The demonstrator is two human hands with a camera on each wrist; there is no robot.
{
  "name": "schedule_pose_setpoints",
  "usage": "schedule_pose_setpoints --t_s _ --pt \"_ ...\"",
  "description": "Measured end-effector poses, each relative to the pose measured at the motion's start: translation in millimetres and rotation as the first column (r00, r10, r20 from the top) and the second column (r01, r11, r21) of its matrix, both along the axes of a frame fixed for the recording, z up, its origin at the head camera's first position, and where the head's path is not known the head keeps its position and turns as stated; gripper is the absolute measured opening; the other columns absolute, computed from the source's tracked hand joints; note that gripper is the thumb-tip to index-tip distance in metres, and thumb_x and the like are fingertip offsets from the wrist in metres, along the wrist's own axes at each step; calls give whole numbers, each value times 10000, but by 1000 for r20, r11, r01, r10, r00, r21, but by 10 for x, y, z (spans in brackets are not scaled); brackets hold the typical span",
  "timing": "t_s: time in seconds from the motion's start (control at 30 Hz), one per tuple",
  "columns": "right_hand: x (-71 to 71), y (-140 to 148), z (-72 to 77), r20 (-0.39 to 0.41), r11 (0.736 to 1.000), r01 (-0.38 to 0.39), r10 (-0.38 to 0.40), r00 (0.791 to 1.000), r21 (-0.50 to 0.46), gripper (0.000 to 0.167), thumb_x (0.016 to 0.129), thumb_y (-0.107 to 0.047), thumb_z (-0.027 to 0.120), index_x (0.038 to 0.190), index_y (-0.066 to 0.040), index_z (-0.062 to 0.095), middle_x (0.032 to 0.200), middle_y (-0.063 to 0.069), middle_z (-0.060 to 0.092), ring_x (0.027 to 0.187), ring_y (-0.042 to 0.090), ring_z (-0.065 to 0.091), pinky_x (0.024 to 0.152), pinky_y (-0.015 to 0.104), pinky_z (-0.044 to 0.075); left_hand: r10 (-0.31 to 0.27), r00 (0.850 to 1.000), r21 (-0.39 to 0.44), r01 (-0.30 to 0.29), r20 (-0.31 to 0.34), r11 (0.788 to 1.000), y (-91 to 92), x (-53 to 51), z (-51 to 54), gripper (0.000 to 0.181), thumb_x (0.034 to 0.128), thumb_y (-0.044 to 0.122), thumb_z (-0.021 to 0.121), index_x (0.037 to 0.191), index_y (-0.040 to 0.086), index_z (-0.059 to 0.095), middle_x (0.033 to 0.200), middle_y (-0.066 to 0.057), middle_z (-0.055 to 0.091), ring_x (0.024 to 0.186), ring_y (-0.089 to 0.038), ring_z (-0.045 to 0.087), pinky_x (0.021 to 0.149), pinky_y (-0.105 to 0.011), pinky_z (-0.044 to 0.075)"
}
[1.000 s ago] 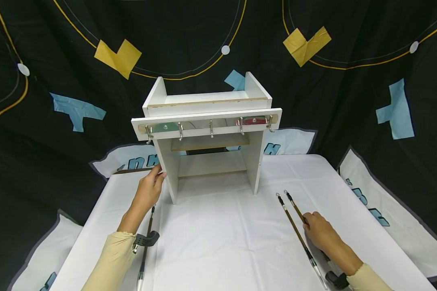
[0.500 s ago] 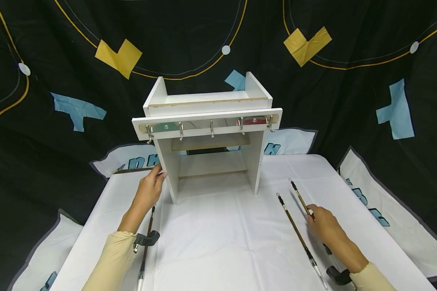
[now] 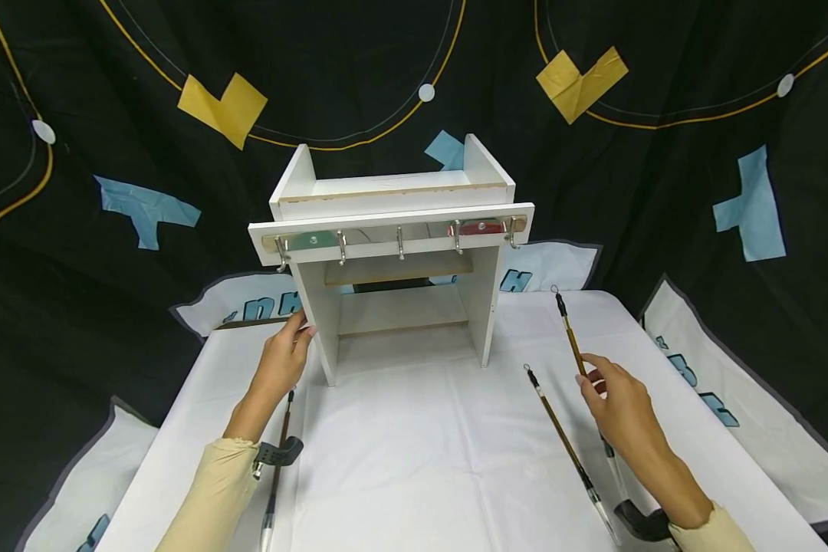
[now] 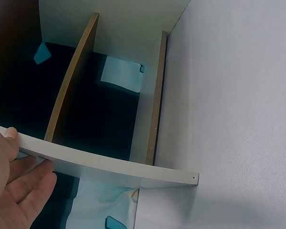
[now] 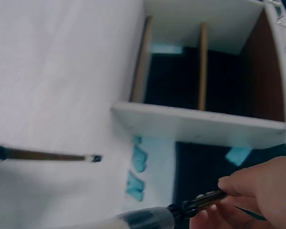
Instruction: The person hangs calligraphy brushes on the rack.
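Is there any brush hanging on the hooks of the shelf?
No, in the head view all five hooks are bare, and the right hand holds a brush apart from them.

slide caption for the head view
Left hand touching a white shelf with hooks, right hand holding a brush, two more brushes on the table.

White shelf (image 3: 386,270), upright, 5 front hooks (image 3: 400,244); brown brush (image 3: 572,340), loop-ended, tilted, apparently lifted off table (image 3: 414,460).
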State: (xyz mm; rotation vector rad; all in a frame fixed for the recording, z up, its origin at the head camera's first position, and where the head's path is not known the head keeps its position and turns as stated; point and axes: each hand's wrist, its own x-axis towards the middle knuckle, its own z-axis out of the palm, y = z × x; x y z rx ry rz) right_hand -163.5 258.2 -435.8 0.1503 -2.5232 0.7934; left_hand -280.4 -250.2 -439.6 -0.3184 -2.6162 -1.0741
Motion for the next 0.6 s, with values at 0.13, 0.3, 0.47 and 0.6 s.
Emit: schedule_pose_setpoints --t_s 0.13,0.3,0.47,0.6 --pt "71 -100 129 -92 999 3 -6 996 -39 380 968 0 733 1337 38 649 971 188 738 846 344 724 651 452 626 3 1000 -2 -3 3 1000 -3 4 -1 496 1158 222 441 1615 45 372 1580 -279 478 1365 -493 565 1073 -617 519" --pt "165 -219 287 -156 997 -8 -4 988 -75 419 970 -24 750 1378 -27 655 1004 134 738 875 281 727 693 211 599 7 1000 -3 -7 6 1000 -9 2 2 497 1160 240 431 1617 53 373 1577 -283 480 1365 -490 565 1078 -620 517" --pt "234 -314 387 -184 993 -14 -8 983 -114 435 972 -31 754 1396 -47 654 1057 136 731 902 280 721 750 -13 442 2 1000 -1 -2 4 1000 -7 8 4 499 1160 241 431 1618 52 372 1581 -274 480 1371 -489 560 1080 -627 513" --pt "273 -380 436 -201 991 -25 -2 980 -131 442 969 -35 761 1397 -60 656 1067 118 730 908 260 717 759 -30 423 1 1000 -4 -1 6 1000 -5 6 3 498 1160 236 433 1618 53 370 1583 -268 481 1371 -489 560 1076 -628 516"
